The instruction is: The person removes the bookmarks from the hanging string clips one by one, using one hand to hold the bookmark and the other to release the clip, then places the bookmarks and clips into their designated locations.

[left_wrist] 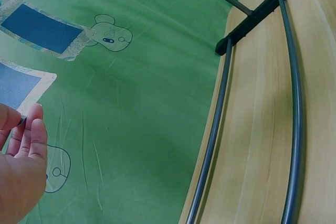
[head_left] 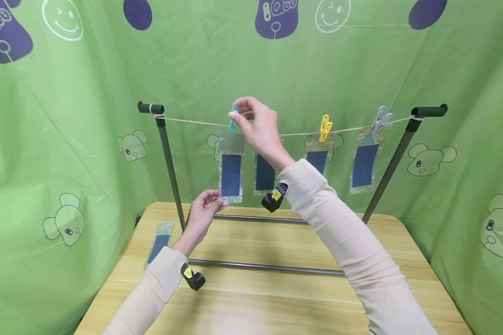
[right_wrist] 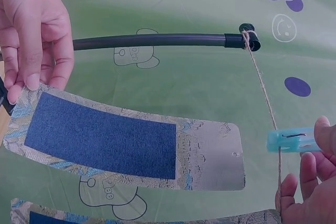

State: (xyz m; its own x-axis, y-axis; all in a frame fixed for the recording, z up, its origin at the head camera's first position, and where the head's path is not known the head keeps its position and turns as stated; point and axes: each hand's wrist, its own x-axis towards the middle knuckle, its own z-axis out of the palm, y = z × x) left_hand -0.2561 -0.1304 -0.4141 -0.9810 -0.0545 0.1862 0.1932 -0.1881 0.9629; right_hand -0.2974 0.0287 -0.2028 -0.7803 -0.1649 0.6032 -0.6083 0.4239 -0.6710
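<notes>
Pinching a teal clothespin (head_left: 232,125) at the string (head_left: 193,122) between thumb and fingers of the right hand (head_left: 263,130), toward the left end of the line. Gripping the lower left corner of a blue-centred card (head_left: 231,174) between thumb and fingers of the left hand (head_left: 201,213). Holding this card upright below the clothespin, beyond the back edge of the desk (head_left: 255,300) as seen from the head, a little right of the rack's left post (head_left: 170,167). Showing, in the right wrist view, a gap between the clothespin and the card's plain upper end with its small hole.

Seeing next along to the right, partly behind the right wrist, a second card (head_left: 265,174) with its top hidden. Seeing farther along a third card (head_left: 317,160) under a yellow clothespin (head_left: 324,128), then a fourth card (head_left: 364,165), slightly tilted, under a grey clothespin (head_left: 380,122) near the right post (head_left: 391,172).

Finding a loose card (head_left: 158,244) lying on the desk, near its left edge toward the back left corner. Spotting two dark rack bars across the desk: a rear bar (head_left: 261,218) near the back edge, a front bar (head_left: 268,267) farther forward. Wearing pale sleeves (head_left: 348,237), with a small black device (head_left: 274,197) at each wrist. Facing a green curtain (head_left: 369,79) printed with bear outlines, smiling faces and purple shapes.
</notes>
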